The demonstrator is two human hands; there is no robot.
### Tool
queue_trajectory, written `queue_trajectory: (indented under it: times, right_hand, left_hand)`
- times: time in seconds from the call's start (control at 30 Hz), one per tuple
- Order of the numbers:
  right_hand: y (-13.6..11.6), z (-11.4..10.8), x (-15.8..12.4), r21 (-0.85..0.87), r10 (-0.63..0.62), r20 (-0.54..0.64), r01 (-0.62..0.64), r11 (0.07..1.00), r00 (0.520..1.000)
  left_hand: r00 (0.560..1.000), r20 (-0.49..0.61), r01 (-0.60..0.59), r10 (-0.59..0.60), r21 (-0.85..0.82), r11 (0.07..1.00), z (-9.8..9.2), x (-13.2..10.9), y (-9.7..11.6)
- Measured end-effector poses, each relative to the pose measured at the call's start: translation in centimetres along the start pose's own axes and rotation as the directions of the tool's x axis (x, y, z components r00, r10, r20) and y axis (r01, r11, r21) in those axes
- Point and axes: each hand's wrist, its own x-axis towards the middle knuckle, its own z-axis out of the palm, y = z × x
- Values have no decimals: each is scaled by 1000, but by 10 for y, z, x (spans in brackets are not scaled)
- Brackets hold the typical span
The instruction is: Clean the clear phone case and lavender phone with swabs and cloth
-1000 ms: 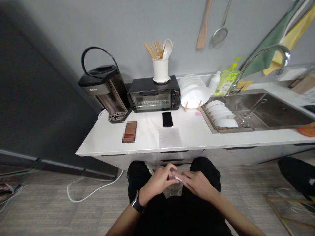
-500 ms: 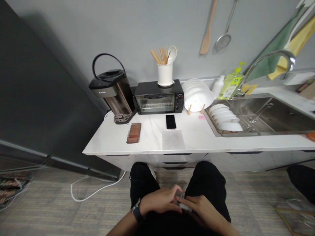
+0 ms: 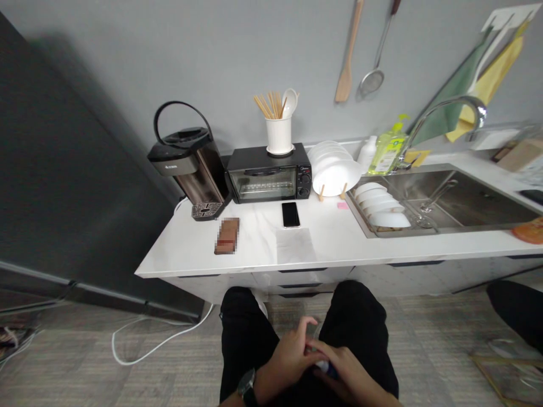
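Over my lap, my left hand (image 3: 292,351), with a watch at its wrist, is closed with its fingers curled and meeting my right hand (image 3: 343,362). Between the two lies a small white-and-dark-blue object (image 3: 323,366), mostly covered by fingers, so its kind does not show. My right hand wraps round it from the other side. On the counter ahead, apart from both hands, lie a black-screened phone (image 3: 291,215), a thin translucent sheet (image 3: 296,245) and a brown, pixelated flat item (image 3: 227,236).
The white counter (image 3: 258,249) carries a water dispenser (image 3: 193,169), a toaster oven (image 3: 267,175) with a chopstick holder (image 3: 279,134) on top, racked plates (image 3: 335,175) and a soap bottle (image 3: 387,150). Bowls (image 3: 384,206) stand in the sink (image 3: 475,209). A white cable (image 3: 156,350) crosses the floor.
My hands have shifted slightly right and down, and their grip has turned so that a dark blue part shows. The view has moved a little; the counter things stay put.
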Motion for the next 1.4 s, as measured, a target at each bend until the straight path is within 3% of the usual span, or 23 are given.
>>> queue_trajectory:
  times: [0.1, 0.2, 0.3, 0.47, 0.57, 0.63, 0.7, 0.77, 0.87, 0.97, 1.03, 1.17, 1.27, 1.33, 1.4]
  right_hand:
    - [-1, 12, -2, 199, 93, -205, -52, 979, 974]
    - [-1, 19, -2, 294, 182, -295, -92, 951, 938]
    - [4, 18, -2, 304, 226, -309, -129, 944, 924]
    - [12, 16, -6, 273, 219, -264, -145, 951, 939]
    - [12, 7, 1, 241, 172, -309, -98, 966, 935]
    - [12, -15, 16, 220, 107, -388, -21, 975, 915]
    - [12, -53, 44, 205, 76, -470, 25, 978, 879]
    - [17, -104, 84, 177, 17, -545, 95, 980, 838]
    - [35, -187, 158, 44, -85, -700, 162, 986, 709]
    - [66, -251, 227, -45, -90, -755, 87, 995, 650]
    - [87, -278, 261, -88, -73, -773, 7, 996, 630]
    - [113, -298, 297, -170, -98, -802, -68, 983, 589]
    - [111, -293, 294, -187, -124, -812, -53, 981, 571]
    - [102, -280, 276, -228, -182, -843, -29, 973, 506]
    - [92, -259, 247, -274, -239, -881, -30, 961, 409]
  left_hand:
    - [973, -203, -135, 111, -107, 985, 17, 12, -1]
    - [934, -281, -298, 221, -273, 915, 29, 25, -2]
    - [945, -214, -314, 246, -400, 861, 33, 34, -2]
    - [944, -22, -302, 330, -463, 833, 24, 38, 3]
    - [936, -25, -325, 352, -450, 832, 16, 39, 4]
    - [956, -93, -289, 277, -452, 844, 9, 42, 1]
    - [972, -155, -231, 178, -462, 857, -1, 45, -2]
    - [972, -204, -201, 117, -460, 865, -13, 46, -5]
    - [962, -263, -196, 76, -464, 864, -29, 43, -10]
    - [957, -286, -182, 52, -449, 875, -37, 36, -16]
    - [954, -299, -158, 22, -441, 884, -39, 32, -22]
    - [941, -335, -118, -36, -427, 897, -43, 27, -33]
    - [927, -375, -141, -23, -405, 903, -51, 23, -32]
    - [912, -409, -186, 21, -368, 911, -63, 20, -23]
    - [904, -420, -222, 76, -311, 924, -81, 20, -9]
